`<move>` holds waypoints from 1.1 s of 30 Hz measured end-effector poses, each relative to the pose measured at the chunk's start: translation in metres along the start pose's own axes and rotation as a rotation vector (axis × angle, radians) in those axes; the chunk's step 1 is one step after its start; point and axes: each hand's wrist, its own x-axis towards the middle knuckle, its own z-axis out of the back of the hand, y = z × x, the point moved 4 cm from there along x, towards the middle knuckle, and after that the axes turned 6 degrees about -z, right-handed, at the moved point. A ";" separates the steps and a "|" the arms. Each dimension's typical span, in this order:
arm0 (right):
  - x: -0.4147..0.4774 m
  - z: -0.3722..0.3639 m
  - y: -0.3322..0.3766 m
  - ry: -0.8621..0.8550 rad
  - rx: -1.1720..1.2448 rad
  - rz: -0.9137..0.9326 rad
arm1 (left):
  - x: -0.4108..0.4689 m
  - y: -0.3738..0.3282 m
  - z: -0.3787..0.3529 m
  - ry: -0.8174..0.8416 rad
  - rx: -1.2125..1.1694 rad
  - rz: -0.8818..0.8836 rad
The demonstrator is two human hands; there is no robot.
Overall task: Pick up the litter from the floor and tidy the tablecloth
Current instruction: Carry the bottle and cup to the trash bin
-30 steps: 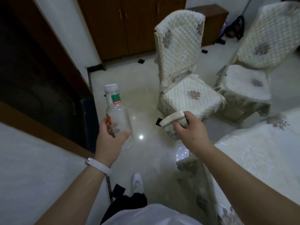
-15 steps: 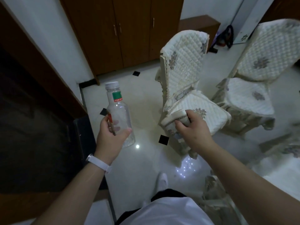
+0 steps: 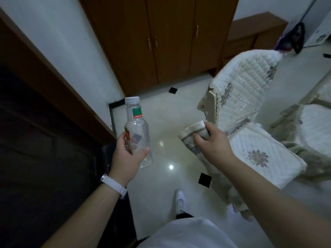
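Left: left hand (image 3: 127, 158), white wristband (image 3: 114, 185) on wrist, fingers and thumb curled round lower body of clear plastic bottle (image 3: 138, 129). Bottle upright, white cap on top, held above pale tiled floor (image 3: 161, 194). Centre-right: right hand (image 3: 213, 145) grips squashed paper cup (image 3: 192, 135) from above; cup tilted, tucked under fingers. Right: quilted white chair (image 3: 247, 90) just past right hand. Behind: brown wardrobe (image 3: 170, 42).

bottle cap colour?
White, on the clear bottle that the left hand holds; head view, the only one.
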 end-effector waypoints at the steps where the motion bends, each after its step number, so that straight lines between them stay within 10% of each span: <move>1: 0.018 -0.001 0.010 0.012 -0.005 0.007 | 0.015 -0.007 0.001 -0.015 -0.004 -0.004; 18: 0.234 -0.057 0.103 -0.022 -0.086 0.009 | 0.262 -0.012 0.020 -0.071 -0.030 -0.002; 33: 0.410 -0.089 0.202 -0.256 -0.114 -0.116 | 0.534 -0.038 0.009 0.291 -0.076 -0.022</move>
